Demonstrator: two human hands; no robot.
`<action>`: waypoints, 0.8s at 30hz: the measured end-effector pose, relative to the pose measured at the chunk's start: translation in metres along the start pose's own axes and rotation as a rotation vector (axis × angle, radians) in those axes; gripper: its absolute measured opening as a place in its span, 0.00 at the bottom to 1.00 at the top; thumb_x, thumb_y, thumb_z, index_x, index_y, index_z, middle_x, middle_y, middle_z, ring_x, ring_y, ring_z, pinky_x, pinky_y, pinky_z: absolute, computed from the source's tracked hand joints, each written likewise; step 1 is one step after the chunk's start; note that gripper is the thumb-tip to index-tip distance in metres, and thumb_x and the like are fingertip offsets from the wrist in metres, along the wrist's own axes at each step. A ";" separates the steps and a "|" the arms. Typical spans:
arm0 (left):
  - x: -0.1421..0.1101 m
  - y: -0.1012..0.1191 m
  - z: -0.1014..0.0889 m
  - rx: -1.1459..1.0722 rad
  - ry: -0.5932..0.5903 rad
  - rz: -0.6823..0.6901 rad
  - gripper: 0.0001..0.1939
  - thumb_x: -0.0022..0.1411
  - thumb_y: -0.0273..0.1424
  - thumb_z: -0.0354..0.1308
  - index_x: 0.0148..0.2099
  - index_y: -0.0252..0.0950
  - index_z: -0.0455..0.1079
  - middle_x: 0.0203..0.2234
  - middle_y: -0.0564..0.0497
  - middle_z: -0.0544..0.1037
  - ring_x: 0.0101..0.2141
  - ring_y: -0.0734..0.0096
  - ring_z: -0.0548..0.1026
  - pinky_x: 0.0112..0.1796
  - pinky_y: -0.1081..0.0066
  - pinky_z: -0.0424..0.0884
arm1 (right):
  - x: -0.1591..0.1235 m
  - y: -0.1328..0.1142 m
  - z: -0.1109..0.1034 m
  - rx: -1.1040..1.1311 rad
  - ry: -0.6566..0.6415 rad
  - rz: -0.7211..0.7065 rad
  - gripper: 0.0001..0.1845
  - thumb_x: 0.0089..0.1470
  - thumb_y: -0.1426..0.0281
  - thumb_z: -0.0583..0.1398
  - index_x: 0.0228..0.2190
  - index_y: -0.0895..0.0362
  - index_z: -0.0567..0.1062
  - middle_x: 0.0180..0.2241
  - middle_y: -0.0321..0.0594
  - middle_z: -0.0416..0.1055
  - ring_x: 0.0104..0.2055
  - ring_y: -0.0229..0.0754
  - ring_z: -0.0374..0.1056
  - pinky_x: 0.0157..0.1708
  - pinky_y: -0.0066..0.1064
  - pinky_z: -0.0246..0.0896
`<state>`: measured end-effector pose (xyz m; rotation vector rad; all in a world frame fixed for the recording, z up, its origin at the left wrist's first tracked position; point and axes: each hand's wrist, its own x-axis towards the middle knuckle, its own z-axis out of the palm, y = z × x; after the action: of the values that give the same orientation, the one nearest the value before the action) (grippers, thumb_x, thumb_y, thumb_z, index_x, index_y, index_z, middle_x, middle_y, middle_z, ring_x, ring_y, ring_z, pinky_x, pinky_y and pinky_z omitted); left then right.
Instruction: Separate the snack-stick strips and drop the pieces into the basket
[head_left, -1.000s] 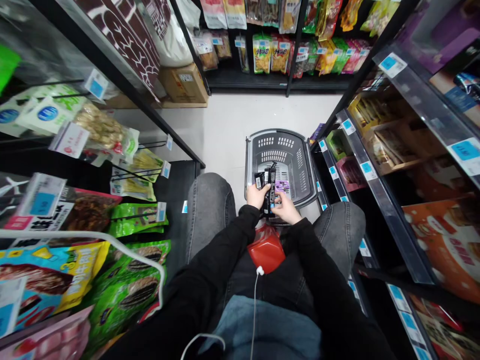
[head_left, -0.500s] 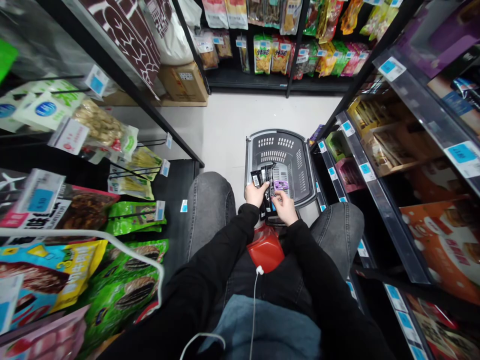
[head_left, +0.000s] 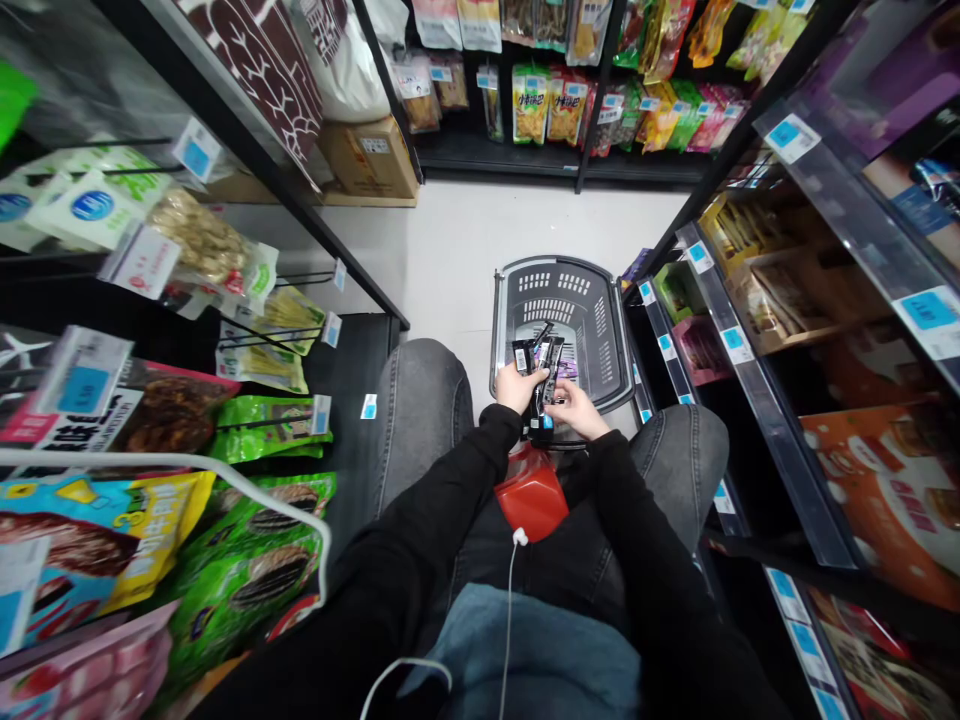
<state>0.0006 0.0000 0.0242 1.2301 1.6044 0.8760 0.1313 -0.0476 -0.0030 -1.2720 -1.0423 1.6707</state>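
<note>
Several narrow black snack packets (head_left: 539, 400) are bunched between my hands over the near edge of a grey shopping basket (head_left: 606, 330). My left hand (head_left: 517, 387) is closed around them from the left, its thumb lying across the front. From the right, my right hand (head_left: 579, 410) pinches the bunch near its lower part with thumb and fingertips. A purple packet (head_left: 568, 368) shows partly behind the black ones, inside the basket. Below my hands, a red object (head_left: 532, 497) with a white cable (head_left: 511, 590) plugged in sits between my thighs.
Shelves of bagged snacks (head_left: 277, 530) stand close on the left, with a white bar (head_left: 247, 487) jutting out. Priced shelves (head_left: 795, 400) line the right. A cardboard box (head_left: 367, 160) stands on the far left, and hanging packets (head_left: 531, 105) fill the back rack.
The black packets have shifted slightly right and changed angle in my hands. My right hand has moved a little right and down along the bunch.
</note>
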 end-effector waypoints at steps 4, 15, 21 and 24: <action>0.002 -0.004 0.001 -0.020 0.019 0.003 0.16 0.41 0.34 0.63 0.35 0.31 0.74 0.29 0.45 0.78 0.32 0.64 0.76 0.36 0.69 0.69 | -0.002 -0.001 0.003 0.061 -0.067 0.043 0.26 0.33 0.70 0.64 0.37 0.55 0.61 0.35 0.34 0.64 0.23 0.31 0.65 0.22 0.26 0.61; 0.002 -0.010 0.007 -0.032 0.141 -0.003 0.16 0.44 0.33 0.62 0.38 0.34 0.74 0.31 0.46 0.79 0.33 0.67 0.76 0.37 0.70 0.68 | -0.003 0.009 0.016 0.104 -0.040 0.133 0.19 0.35 0.70 0.62 0.32 0.55 0.60 0.28 0.30 0.64 0.24 0.31 0.63 0.21 0.24 0.63; 0.010 -0.013 0.003 -0.077 0.088 -0.038 0.17 0.44 0.35 0.62 0.38 0.33 0.73 0.32 0.45 0.78 0.35 0.65 0.75 0.39 0.69 0.68 | -0.003 0.005 0.013 0.131 -0.097 0.082 0.15 0.38 0.69 0.61 0.29 0.56 0.61 0.24 0.28 0.63 0.23 0.31 0.62 0.22 0.24 0.63; 0.015 -0.017 0.002 -0.118 -0.080 -0.036 0.16 0.44 0.34 0.61 0.37 0.31 0.72 0.32 0.44 0.78 0.35 0.64 0.75 0.40 0.67 0.68 | -0.003 0.004 0.008 0.074 -0.081 0.081 0.14 0.39 0.69 0.61 0.27 0.56 0.61 0.21 0.27 0.63 0.22 0.29 0.60 0.21 0.22 0.60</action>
<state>-0.0042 0.0105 0.0047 1.1363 1.4854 0.8751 0.1238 -0.0529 -0.0044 -1.2223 -0.9779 1.8189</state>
